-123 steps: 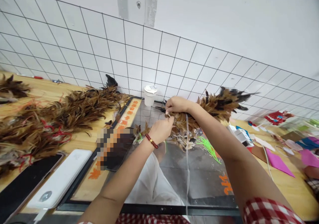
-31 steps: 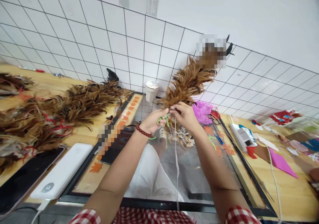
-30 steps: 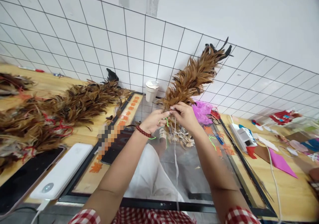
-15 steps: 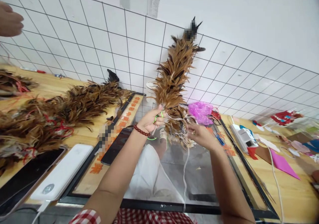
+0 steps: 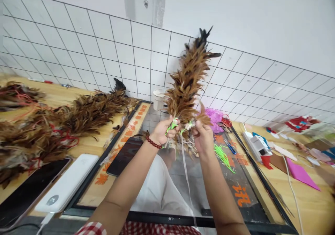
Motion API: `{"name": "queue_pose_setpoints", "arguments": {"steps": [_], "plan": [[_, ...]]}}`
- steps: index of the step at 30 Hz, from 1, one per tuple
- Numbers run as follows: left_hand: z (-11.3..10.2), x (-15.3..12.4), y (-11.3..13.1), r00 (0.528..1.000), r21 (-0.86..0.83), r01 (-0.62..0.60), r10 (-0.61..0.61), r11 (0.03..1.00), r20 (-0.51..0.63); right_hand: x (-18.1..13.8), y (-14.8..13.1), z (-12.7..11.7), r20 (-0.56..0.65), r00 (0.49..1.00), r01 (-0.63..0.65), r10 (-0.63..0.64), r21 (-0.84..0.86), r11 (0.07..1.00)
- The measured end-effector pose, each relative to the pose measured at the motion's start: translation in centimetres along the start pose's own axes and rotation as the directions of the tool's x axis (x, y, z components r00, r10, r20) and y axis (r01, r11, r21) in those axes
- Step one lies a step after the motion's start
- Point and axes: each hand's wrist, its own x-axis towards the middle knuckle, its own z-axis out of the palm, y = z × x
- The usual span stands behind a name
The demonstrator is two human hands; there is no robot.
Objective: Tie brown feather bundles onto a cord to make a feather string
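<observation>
Both my hands hold a long bunch of brown feathers (image 5: 187, 81) upright over a glass-topped table (image 5: 227, 193). My left hand (image 5: 165, 131), with a red bead bracelet at the wrist, pinches a green string (image 5: 171, 126) at the base of the bunch. Close beside it, my right hand (image 5: 202, 135) is closed on the quill ends and on a white string (image 5: 186, 179) that hangs down toward my lap. The bunch's dark tips reach up in front of the tiled wall.
Heaps of brown feather bunches (image 5: 65, 120) tied with red cord lie on the wooden bench at left. A white power bank (image 5: 66, 182), a dark phone (image 5: 124, 155) and a white cup (image 5: 157, 100) are near. Green strings (image 5: 222, 154), pink plastic (image 5: 214, 115), scissors and coloured paper lie at right.
The feather bunch swung from lying out to the right to standing upright. My right hand dropped away for a moment and has come back up to the base beside my left hand.
</observation>
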Motion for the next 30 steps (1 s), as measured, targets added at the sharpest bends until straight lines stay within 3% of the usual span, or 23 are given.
{"name": "queue_pose_setpoints", "arguments": {"steps": [3,7,11,16,19,21,22,24,26,28,30], "plan": [[-0.3,0.3,0.1,1.000,-0.023,0.022,-0.021,0.999,0.019,-0.1,-0.2,-0.2,0.050,0.999,0.021,-0.019,-0.038,0.999],[0.1,0.5,-0.6,0.995,0.056,-0.001,0.007,0.998,-0.098,0.5,0.5,1.6,0.154,0.987,0.085,-0.047,-0.246,0.966],[0.9,0.3,-1.2,0.969,0.152,-0.132,0.160,0.980,-0.188,1.3,1.9,2.5,0.160,0.982,0.158,-0.096,-0.433,0.887],[1.2,0.1,-1.5,0.966,0.261,-0.198,0.234,0.945,-0.114,1.7,2.5,2.0,0.156,0.968,0.249,-0.195,-0.548,0.798],[1.1,0.2,-1.6,0.964,0.297,-0.216,0.251,0.930,-0.085,1.3,2.5,1.7,0.110,0.970,0.242,-0.216,-0.522,0.818],[0.8,0.4,-1.6,0.958,0.332,-0.239,0.278,0.912,-0.074,0.7,2.5,1.1,0.107,0.986,0.161,-0.128,-0.407,0.899],[0.6,0.5,-1.6,0.951,0.362,-0.254,0.299,0.897,-0.073,0.4,2.4,0.8,0.154,0.988,0.065,-0.013,-0.343,0.937],[0.1,0.6,-1.5,0.929,0.454,-0.293,0.362,0.841,-0.071,-0.2,2.3,-0.2,0.302,0.914,-0.182,0.270,-0.287,0.940],[-0.4,0.8,-1.4,0.901,0.574,-0.318,0.429,0.755,-0.066,-0.4,1.7,-1.3,0.360,0.837,-0.298,0.411,-0.329,0.896],[-0.7,1.0,-1.4,0.875,0.690,-0.307,0.480,0.656,-0.067,-0.2,0.6,-2.2,0.358,0.871,-0.168,0.338,-0.429,0.887],[-0.9,1.2,-1.5,0.837,0.798,-0.278,0.543,0.535,-0.072,0.2,-0.7,-2.6,0.411,0.895,0.109,0.171,-0.575,0.811]]}}
